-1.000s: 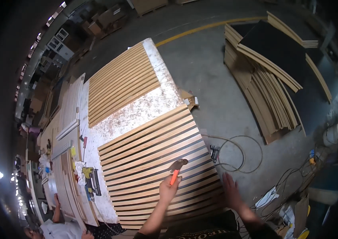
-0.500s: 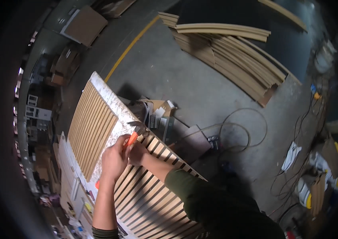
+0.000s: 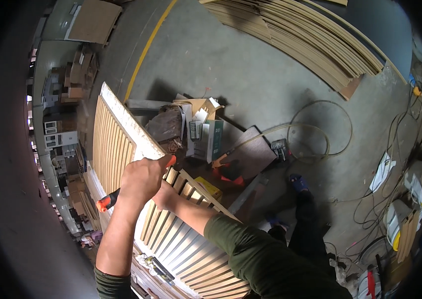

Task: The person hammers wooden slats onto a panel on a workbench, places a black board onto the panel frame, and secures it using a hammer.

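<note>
Orange-and-black tool handle (image 3: 109,201), your left hand's (image 3: 142,179) fingers clamped round it; right hand's (image 3: 165,196), can't tell; near pale-wood slats (image 3: 191,249) look laid, remainder unclear.

My left hand (image 3: 142,182) wraps an orange-and-black handle (image 3: 109,200), one end jutting out leftward. My right hand (image 3: 165,196) sits just beside, near a corner of the slatted panel (image 3: 186,251). A second panel (image 3: 111,134) lies toward the far corner of the worktop (image 3: 132,127).

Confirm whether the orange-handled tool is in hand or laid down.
In hand: the left hand grips the orange-handled tool, its handle end jutting out beside the wrist.
</note>
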`<state>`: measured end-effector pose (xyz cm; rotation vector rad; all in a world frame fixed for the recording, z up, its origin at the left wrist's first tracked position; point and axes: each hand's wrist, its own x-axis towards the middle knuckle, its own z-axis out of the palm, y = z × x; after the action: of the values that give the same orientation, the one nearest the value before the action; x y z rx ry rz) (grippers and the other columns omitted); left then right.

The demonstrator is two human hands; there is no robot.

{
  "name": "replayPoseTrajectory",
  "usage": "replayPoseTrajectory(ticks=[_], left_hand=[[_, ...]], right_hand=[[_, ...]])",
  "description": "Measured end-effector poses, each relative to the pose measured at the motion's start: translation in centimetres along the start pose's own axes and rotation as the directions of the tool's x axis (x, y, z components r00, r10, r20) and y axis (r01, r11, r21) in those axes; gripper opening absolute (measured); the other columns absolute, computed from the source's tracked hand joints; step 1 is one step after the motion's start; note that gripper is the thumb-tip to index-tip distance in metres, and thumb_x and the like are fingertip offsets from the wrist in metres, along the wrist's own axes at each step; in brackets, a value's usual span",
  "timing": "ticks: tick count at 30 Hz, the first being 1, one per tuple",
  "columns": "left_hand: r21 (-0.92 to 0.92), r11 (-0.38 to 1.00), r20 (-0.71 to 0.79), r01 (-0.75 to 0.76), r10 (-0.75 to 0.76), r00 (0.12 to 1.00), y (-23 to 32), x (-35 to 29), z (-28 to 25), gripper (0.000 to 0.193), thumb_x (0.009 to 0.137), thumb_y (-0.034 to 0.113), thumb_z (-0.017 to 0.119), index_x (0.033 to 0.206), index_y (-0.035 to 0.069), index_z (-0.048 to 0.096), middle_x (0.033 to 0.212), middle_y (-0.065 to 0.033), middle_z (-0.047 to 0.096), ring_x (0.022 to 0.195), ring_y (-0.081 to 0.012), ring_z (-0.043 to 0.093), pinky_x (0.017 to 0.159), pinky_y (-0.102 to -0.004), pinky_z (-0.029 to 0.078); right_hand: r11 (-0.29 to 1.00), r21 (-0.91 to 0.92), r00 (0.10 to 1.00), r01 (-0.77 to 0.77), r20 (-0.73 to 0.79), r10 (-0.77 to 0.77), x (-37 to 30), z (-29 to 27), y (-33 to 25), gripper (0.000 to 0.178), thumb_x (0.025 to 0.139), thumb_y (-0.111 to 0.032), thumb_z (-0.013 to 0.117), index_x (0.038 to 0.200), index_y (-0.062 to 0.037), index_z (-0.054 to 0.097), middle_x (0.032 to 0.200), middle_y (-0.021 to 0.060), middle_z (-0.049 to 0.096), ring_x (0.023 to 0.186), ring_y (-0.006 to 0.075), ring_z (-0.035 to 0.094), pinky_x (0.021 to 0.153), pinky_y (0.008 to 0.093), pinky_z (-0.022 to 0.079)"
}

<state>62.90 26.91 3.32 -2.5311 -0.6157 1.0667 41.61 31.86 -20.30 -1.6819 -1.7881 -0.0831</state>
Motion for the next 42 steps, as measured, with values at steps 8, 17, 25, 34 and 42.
replayPoseTrajectory(ticks=[8,17,25,34,42], left_hand=[[-0.245,0.969,-0.145,-0.015,-0.022,0.989,0.6,-0.9,-2.8,0.031,0.083,0.019,0.052,0.113,0.017,0.057,0.073,-0.0178,0.061,0.067,-0.0325,0.059,0.061,-0.0408,0.047],[-0.373,0.923,-0.227,0.092,-0.187,0.956,-2.0,-3.5,-1.1,0.034,0.082,0.011,0.055,0.115,0.012,0.055,0.079,-0.0168,0.063,0.066,-0.0284,0.061,0.061,-0.0344,0.047],[-0.881,0.436,-0.151,0.185,-0.628,0.764,-1.7,-12.8,4.0,0.034,0.088,0.011,0.049,0.122,0.006,0.047,0.068,-0.0061,0.057,0.055,-0.0084,0.05,0.05,-0.0243,0.04],[-0.887,-0.391,0.285,-0.246,-0.882,0.374,-0.4,-27.8,19.6,0.028,0.089,0.022,0.052,0.112,0.007,0.049,0.062,-0.0018,0.052,0.04,-0.0049,0.042,0.034,-0.0173,0.031],[-0.661,-0.6,0.581,-0.451,-0.789,0.198,1.5,-37.8,36.0,0.023,0.086,0.013,0.051,0.109,0.009,0.048,0.062,-0.0002,0.051,0.04,-0.0058,0.042,0.034,-0.0179,0.034]], right_hand=[[0.824,-0.566,0.996,-0.019,-0.08,-0.031,0.8,1.5,-1.5,0.03,0.078,-0.027,0.047,0.091,-0.0096,0.068,0.105,0.0084,0.061,0.119,0.028,0.039,0.107,0.0486,0.007],[0.98,0.198,0.904,-0.01,0.421,-0.076,0.9,-12.5,3.3,0.056,0.072,-0.052,0.056,0.105,-0.0063,0.06,0.12,0.013,0.051,0.125,0.0308,0.032,0.107,0.05,0.006],[0.951,0.31,0.827,-0.016,0.539,-0.162,0.8,-16.1,5.7,0.045,0.079,-0.047,0.051,0.1,-0.0082,0.061,0.107,0.009,0.058,0.116,0.0273,0.041,0.106,0.0425,0.014],[0.895,0.441,0.995,-0.071,0.099,0.03,0.7,-17.6,8.0,0.04,0.076,-0.022,0.059,0.113,-0.0072,0.053,0.114,0.0087,0.054,0.107,0.0235,0.049,0.103,0.0414,0.025],[0.64,0.258,0.688,-0.724,0.202,0.697,-1.3,-19.1,10.3,0.043,0.077,-0.027,0.062,0.115,-0.0081,0.054,0.098,0.0199,0.06,0.09,0.0342,0.059,0.077,0.0396,0.046]])
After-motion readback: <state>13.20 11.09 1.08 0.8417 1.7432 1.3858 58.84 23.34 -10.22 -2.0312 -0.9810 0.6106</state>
